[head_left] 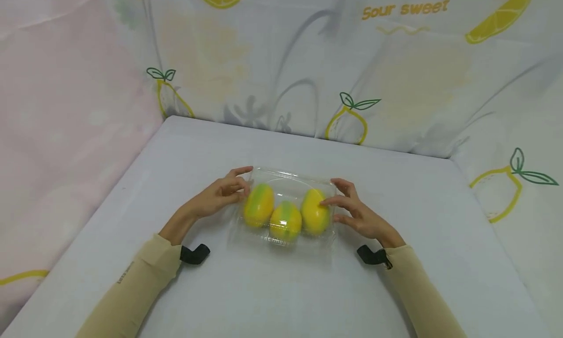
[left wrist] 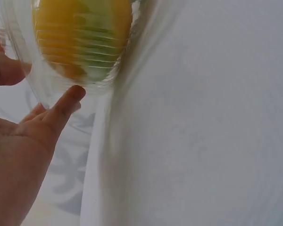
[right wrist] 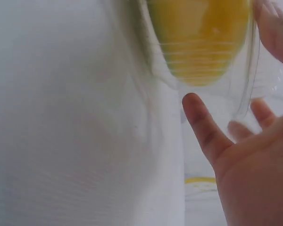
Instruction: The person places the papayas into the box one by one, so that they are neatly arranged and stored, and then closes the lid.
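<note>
In the head view a clear plastic clamshell container (head_left: 286, 174) sits at mid-table, its lid over three oval yellow-and-green fruits (head_left: 258, 206) that look like mangoes. Whether the lid is latched I cannot tell. At the container's left end, my left hand (head_left: 220, 195) grips the edge with bent fingers, one finger reaching to the far corner. My right hand (head_left: 358, 215) holds the opposite end with fingers spread along the lid and side. Through the ribbed end walls one fruit (left wrist: 82, 37) shows in the left wrist view and another fruit (right wrist: 198, 42) in the right.
A white table (head_left: 281, 299) lies under the container. Behind it hangs a white cloth (head_left: 281, 49) printed with lemons and lettering, and a pinkish cloth (head_left: 66, 132) borders the left side. Black wrist straps (head_left: 195, 254) stick out from the beige sleeves.
</note>
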